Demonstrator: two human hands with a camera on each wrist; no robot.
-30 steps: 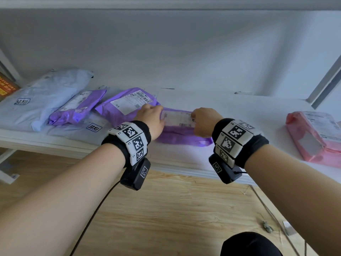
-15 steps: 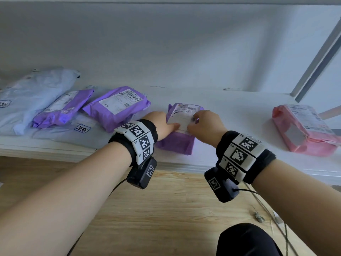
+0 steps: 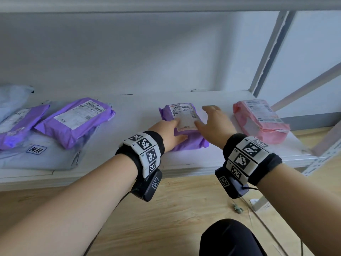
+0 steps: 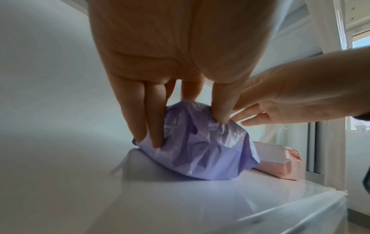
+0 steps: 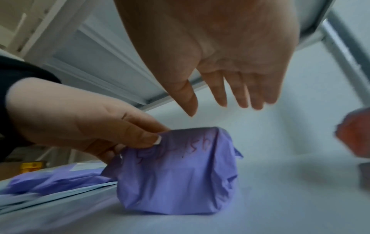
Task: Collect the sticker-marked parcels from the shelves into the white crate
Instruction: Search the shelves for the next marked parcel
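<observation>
A small purple parcel (image 3: 186, 143) with a white shipping label lies in the middle of the white shelf (image 3: 184, 163). My left hand (image 3: 179, 130) grips its near left end, thumb on top and fingers curled into the plastic (image 4: 200, 150). My right hand (image 3: 203, 117) hovers just right of the parcel with fingers straight and spread, holding nothing. In the right wrist view the right hand (image 5: 210, 107) hangs above the parcel (image 5: 180, 182), which has red handwriting on its side. The white crate is out of view.
A pink parcel (image 3: 260, 121) lies at the shelf's right end beside the metal upright (image 3: 267, 52). Two more purple parcels (image 3: 73, 121) rest on a grey-blue bag (image 3: 46, 156) at the left. Wooden floor lies below the shelf's front edge.
The purple parcel was turned from crosswise to lengthwise and shifted right on the shelf. My right hand let go of it and opened; my left hand still holds it.
</observation>
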